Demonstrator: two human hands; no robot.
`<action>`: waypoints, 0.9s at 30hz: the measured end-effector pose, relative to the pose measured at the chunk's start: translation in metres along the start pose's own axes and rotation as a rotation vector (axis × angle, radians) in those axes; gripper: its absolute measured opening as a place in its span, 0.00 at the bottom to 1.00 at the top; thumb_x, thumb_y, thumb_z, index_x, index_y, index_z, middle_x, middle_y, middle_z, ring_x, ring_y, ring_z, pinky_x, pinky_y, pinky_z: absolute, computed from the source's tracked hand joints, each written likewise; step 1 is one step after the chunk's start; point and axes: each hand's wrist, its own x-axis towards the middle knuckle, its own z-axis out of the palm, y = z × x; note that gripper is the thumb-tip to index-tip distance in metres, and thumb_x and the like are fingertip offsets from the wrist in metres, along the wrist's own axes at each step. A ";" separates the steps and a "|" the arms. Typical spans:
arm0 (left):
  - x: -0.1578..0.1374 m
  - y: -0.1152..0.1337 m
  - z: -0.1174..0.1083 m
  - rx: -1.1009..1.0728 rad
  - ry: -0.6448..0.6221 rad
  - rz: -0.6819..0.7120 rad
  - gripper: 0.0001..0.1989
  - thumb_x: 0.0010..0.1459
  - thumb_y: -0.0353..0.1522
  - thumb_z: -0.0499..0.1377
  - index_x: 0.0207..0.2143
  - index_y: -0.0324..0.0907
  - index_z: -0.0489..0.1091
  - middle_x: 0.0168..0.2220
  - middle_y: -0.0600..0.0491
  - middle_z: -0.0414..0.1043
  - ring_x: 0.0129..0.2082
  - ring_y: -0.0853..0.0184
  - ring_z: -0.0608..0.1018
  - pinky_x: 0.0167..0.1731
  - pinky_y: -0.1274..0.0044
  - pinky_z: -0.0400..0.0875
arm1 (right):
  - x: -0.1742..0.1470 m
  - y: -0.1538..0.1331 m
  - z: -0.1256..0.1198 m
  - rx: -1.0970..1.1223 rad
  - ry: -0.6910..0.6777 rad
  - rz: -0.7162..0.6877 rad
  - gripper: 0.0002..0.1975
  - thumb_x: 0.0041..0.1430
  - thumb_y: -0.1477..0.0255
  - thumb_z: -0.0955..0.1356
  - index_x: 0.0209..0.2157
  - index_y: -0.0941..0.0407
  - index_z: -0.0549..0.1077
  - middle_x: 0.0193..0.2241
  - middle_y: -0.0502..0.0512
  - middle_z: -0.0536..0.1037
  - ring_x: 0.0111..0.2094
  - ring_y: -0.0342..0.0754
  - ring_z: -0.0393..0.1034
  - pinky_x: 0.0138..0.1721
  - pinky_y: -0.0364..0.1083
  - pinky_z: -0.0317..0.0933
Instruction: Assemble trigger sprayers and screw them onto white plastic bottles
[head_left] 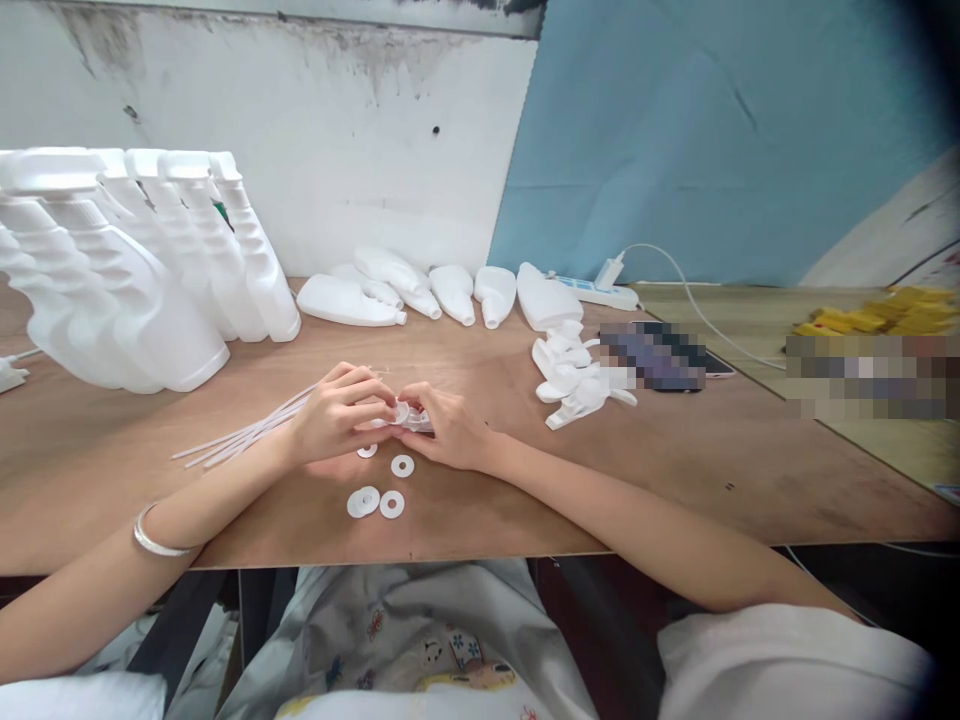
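The left hand (337, 415) and the right hand (448, 430) meet in the middle of the brown tabletop (675, 470). Between their fingertips sits a small white plastic part (409, 416). Both hands pinch it, the left grip closed on it from one side and the right grip closed on it from the other. The part is just above the tabletop, right where the two hands touch.

A bunch of thin white tubes (240, 435) pokes out from under the left hand and lies flat on the tabletop, running away to the left of that grip. A silver bracelet (154, 540) is on the left wrist.

Just below the hands lie small white rings (379, 490). They are flat on the wood, close to each other and near both grips.

To the right of the right grip, a little way off, is a pile of white spray heads (574, 385). Beyond the hands, well apart from them, white bottles (420, 290) lie on their sides in a row. Far to the left of the left grip, more white bottles stand upright (142, 270), packed close together.

A white power strip (600, 292) lies near the blue wall (712, 140).
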 end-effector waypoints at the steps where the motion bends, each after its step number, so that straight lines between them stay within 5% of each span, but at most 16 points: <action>1: 0.000 0.000 0.000 -0.003 -0.005 0.000 0.05 0.53 0.34 0.59 0.28 0.43 0.68 0.31 0.56 0.74 0.32 0.69 0.71 0.34 0.75 0.60 | 0.000 0.000 0.000 0.002 0.001 -0.004 0.13 0.54 0.68 0.66 0.39 0.56 0.59 0.33 0.54 0.73 0.30 0.45 0.70 0.29 0.42 0.62; 27: 0.001 0.004 0.003 0.007 -0.055 0.020 0.05 0.54 0.32 0.57 0.27 0.42 0.64 0.31 0.55 0.74 0.28 0.69 0.69 0.29 0.75 0.60 | 0.001 0.000 0.000 0.011 -0.001 0.008 0.12 0.52 0.70 0.65 0.38 0.55 0.59 0.30 0.51 0.73 0.28 0.44 0.69 0.28 0.41 0.61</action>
